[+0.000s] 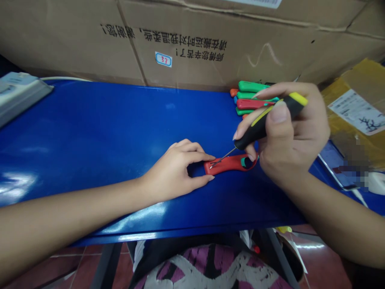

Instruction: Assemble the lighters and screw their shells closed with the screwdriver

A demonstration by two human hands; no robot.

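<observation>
On the blue table lies a red plastic handle-shaped tool (pixel 228 164) with a slot near its left end and a black and teal part at its right end. My left hand (pixel 179 170) grips its left end between thumb and fingers. Above it, my right hand (pixel 297 132) is wrapped round a black and yellow screwdriver (pixel 255 128). The thin shaft slants down to the left, and its tip meets the red tool near the slot. Whether a screw sits under the tip I cannot tell.
Several green, red and orange handles (pixel 251 86) lie piled behind my right hand. A large cardboard box (pixel 192 44) stands along the back of the blue table (pixel 90 132). A phone (pixel 338 166) and a taped package (pixel 357 96) are at right, a grey-white device (pixel 22 94) at left.
</observation>
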